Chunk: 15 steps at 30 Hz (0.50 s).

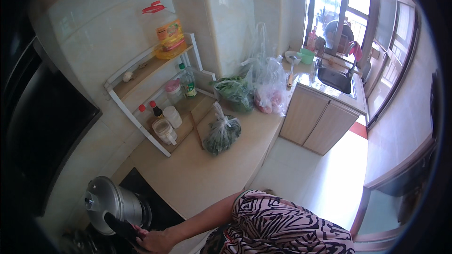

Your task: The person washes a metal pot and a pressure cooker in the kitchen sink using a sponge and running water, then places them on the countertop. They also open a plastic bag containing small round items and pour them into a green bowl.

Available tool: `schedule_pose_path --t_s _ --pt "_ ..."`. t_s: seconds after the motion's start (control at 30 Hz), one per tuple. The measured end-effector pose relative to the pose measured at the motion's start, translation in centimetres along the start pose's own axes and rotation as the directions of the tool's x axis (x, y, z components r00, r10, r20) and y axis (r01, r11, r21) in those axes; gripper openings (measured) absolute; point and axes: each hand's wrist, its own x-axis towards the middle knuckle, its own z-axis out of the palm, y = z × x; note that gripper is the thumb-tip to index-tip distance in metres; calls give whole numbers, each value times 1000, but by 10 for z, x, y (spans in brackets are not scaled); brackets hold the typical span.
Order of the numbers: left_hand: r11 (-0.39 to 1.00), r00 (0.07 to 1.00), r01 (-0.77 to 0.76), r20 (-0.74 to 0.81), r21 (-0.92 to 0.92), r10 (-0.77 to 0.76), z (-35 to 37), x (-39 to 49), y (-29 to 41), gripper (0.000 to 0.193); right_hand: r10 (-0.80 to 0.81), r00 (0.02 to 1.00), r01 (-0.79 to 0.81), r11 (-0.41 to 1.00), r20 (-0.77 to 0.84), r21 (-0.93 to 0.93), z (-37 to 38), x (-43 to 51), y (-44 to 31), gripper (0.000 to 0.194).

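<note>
My right hand (154,240) is closed around the black handle (122,226) of an aluminium pressure cooker (109,201). The cooker has its lid on, with a valve weight (89,200) on top. It stands over a burner (145,213) on a black glass stove (159,197). My left hand is out of view. Beyond my right arm, a knotted plastic bag of leafy greens (222,135) rests on the beige countertop (190,173).
A two-tier rack (137,127) by the wall holds a cooking oil jug (171,38), garlic (128,76), bottles and seasoning jars (165,130). Bagged greens (235,93), another bag (270,91) and a wooden-handled utensil (291,76) lie towards the sink (335,79). A dark range hood (46,113) overhangs the left.
</note>
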Motion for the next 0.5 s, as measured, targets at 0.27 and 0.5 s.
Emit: schedule_pose_path --t_s 0.27,0.5 --pt "993 996 -80 25 -86 82 -1 -8 -19 57 -138 708 -437 684 692 584 -85 -18 51 62" --pt "988 993 70 -103 137 -56 -30 -10 -128 40 440 360 -906 375 823 196 -287 -146 155 47"
